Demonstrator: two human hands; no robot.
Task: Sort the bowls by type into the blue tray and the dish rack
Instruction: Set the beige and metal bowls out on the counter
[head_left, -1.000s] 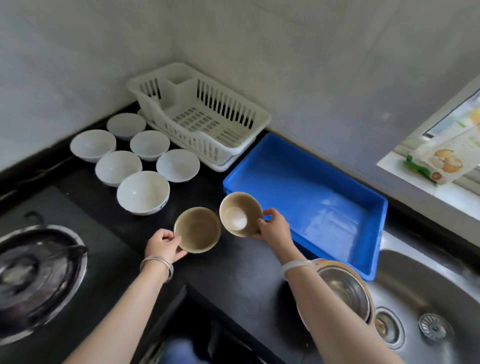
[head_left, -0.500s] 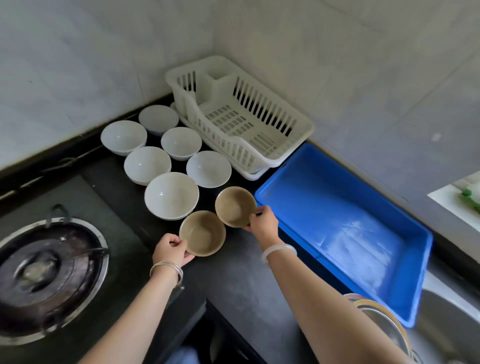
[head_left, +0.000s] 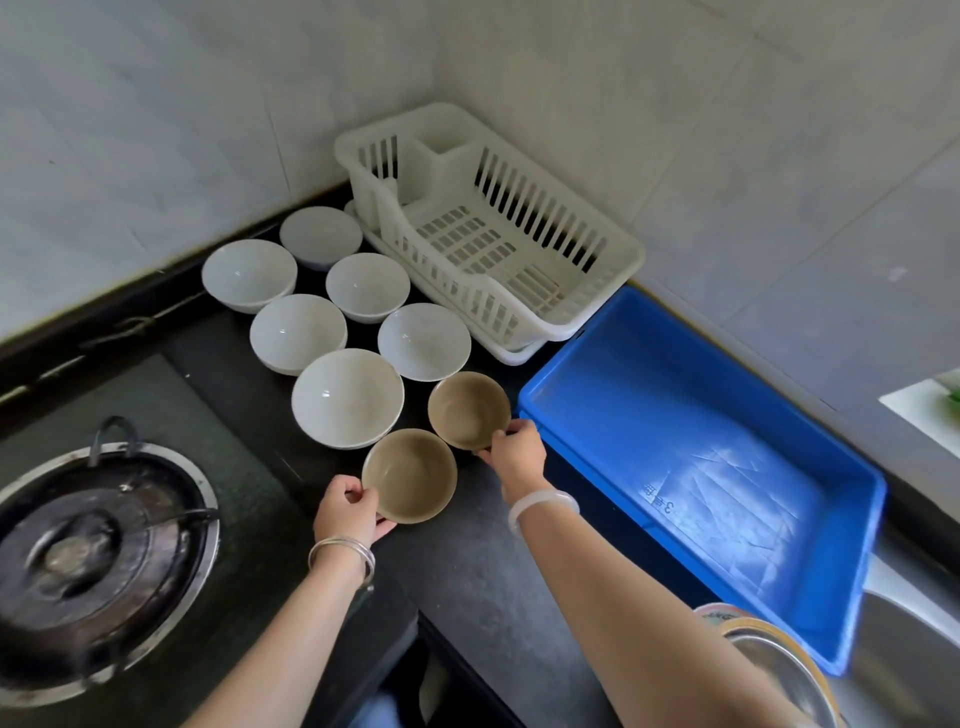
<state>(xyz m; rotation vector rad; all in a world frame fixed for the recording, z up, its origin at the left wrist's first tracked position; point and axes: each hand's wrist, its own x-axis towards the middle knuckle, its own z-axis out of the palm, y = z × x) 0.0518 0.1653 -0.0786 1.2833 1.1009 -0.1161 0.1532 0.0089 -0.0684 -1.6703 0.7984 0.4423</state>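
Bowls of two kinds fill the middle of the frame above the dark bench (head_left: 467, 566): six white bowls (head_left: 347, 397) clustered centre left, with two brown ones just below them. The left hand (head_left: 345, 512) has its grip pinching the rim of the nearer brown bowl (head_left: 410, 475). The right hand (head_left: 517, 452) pinches the farther brown bowl (head_left: 467, 410). The dish rack (head_left: 615, 278) stands upper centre, the blue tray (head_left: 701, 415) at right.

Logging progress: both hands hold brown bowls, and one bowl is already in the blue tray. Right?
No: the head view shows no bowl in the blue tray yet. The left hand holds the near brown bowl, the right hand the far brown bowl.
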